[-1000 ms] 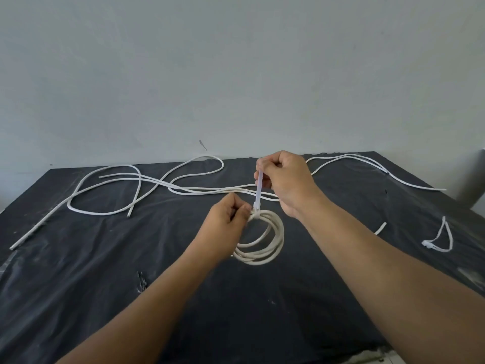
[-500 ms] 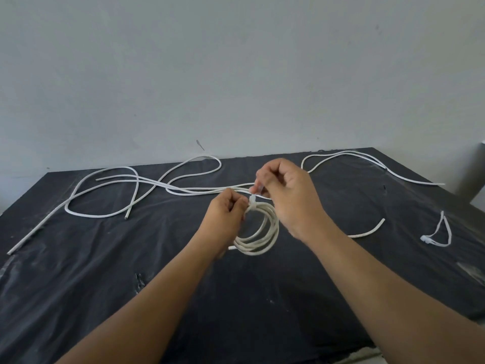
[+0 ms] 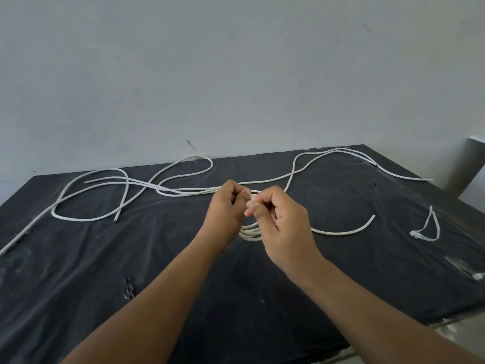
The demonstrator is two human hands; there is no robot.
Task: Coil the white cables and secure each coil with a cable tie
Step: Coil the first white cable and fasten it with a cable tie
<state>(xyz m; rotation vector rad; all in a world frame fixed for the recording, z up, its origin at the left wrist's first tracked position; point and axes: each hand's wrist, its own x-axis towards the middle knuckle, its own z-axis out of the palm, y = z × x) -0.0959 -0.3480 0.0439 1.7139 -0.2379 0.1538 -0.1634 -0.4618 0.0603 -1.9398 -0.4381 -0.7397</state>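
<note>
The left hand [image 3: 227,206] is gripping the top of a small coil [image 3: 250,234] hanging between the hands while the right hand [image 3: 279,222] is pinching its cable tie [image 3: 252,197], so this coil is seemingly nearing completion, with loose cables [image 3: 126,183] lying uncoiled beyond the hands.

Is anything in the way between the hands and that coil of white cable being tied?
Nothing visible. The left hand grips the coil and the right hand pinches the cable tie at its top. The loose cables lie farther back on the table.
</note>
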